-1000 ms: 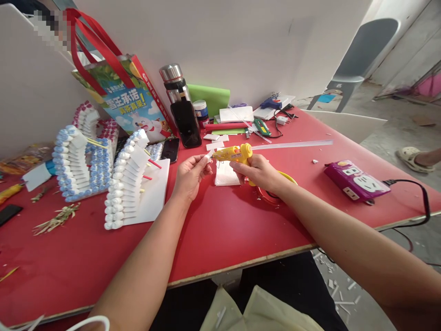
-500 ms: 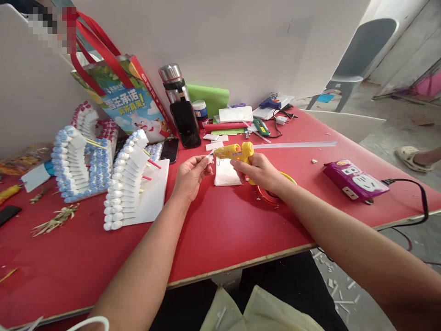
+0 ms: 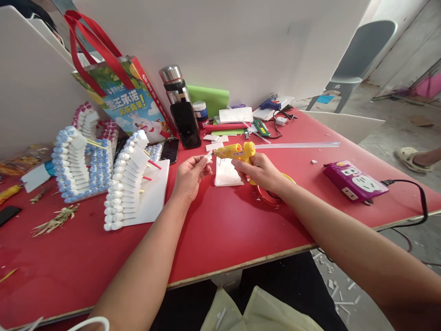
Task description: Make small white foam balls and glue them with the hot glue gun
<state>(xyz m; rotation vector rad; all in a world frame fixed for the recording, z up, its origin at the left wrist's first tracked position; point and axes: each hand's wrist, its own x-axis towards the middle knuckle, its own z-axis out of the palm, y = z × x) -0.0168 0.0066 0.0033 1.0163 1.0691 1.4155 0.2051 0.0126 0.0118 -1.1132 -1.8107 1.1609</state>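
- Clearly, your left hand [image 3: 192, 177] pinches a small white piece [image 3: 208, 157] between thumb and fingertips, probably so that the other fingers sit behind it, away from the nozzle
- Your right hand [image 3: 261, 171] wraps the handle of the yellow glue gun [image 3: 228, 151], held roughly level with its nozzle turned toward that piece; whether a finger presses the trigger, I cannot tell
- Gun and piece meet in front of you, above the red table [image 3: 220, 248], so near that contact cannot be made out; holding both up likely lets you turn either one freely
- A long clear glue stick [image 3: 299, 145] juts from the gun's rear, pointing right, where nothing seems to block it
- Beneath the gun lies a white pad [image 3: 227, 177], perhaps handy for catching drips
- The white model [image 3: 119, 184] stands to your left by a white board [image 3: 155, 197], presumably there to leave your forearms room
- Loose white tiles [image 3: 214, 145] lie just beyond your hands, seemingly for easy reach
- A phone [image 3: 186, 124] leans upright against the metal flask [image 3: 171, 74], which appears to serve as its prop
- The purple power strip [image 3: 354, 181] sits at the right, well apart from your hands, perhaps to spare the middle its cable [image 3: 418, 188]
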